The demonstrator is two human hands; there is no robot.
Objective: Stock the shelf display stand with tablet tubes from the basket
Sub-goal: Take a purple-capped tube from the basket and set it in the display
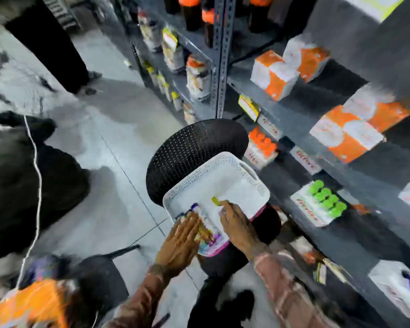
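Observation:
A white perforated basket (225,166) rests on a black stool in front of me, and the frame is blurred by motion. Several tablet tubes (207,230) with colourful labels lie in its near corner. My left hand (179,242) lies flat over those tubes with its fingers spread. My right hand (238,227) reaches into the basket, its fingertips at a small yellow-capped tube (215,201); whether it grips the tube I cannot tell. To the right, on the grey shelf (301,166), stand a display stand with green-capped tubes (317,203) and one with orange-capped tubes (262,147).
A black perforated chair back (194,150) rises behind the basket. Orange-and-white boxes (346,136) fill the upper shelves. A person in dark clothes (50,43) stands at the far left. A white cable (37,181) hangs on the left, and an orange pack (31,304) sits at bottom left.

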